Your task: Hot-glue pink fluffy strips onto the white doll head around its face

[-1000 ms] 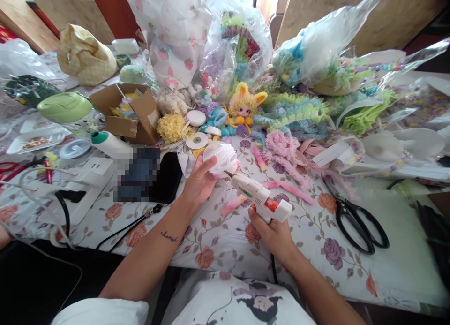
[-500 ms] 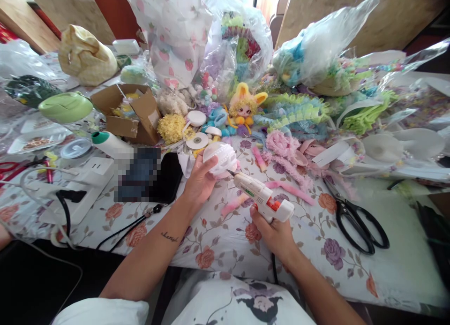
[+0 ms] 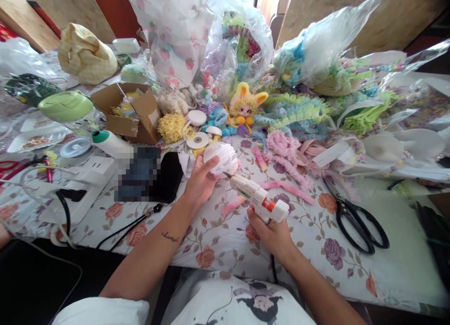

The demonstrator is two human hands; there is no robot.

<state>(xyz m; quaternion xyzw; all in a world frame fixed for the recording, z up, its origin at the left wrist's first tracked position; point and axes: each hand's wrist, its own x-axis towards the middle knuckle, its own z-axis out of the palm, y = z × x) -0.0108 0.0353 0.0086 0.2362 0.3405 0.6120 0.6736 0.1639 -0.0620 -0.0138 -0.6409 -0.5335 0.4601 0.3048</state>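
Observation:
My left hand [image 3: 203, 175] is closed round a small white and pale pink rounded piece with lace-like trim [image 3: 221, 157]; its exact kind I cannot make out. In my right hand [image 3: 270, 229] is a white hot glue gun [image 3: 256, 196] with a red-orange part near its back end. The gun's dark nozzle points up and left, close to the lower edge of the white piece; whether they touch I cannot tell. Beneath the gun, pink fuzzy strips [image 3: 286, 189] lie on the floral tablecloth [image 3: 211, 236].
Black-handled scissors [image 3: 358, 224] lie at the right. A black phone [image 3: 168, 177] and a white power strip [image 3: 75, 191] are at the left. Behind stand a cardboard box [image 3: 128, 118], a yellow bunny-eared doll [image 3: 245, 107], ribbon spools, pink yarn [image 3: 283, 144] and plastic bags.
My right hand has shifted the glue gun slightly left, with its nozzle now lower along the white piece. My left hand has turned the piece a little.

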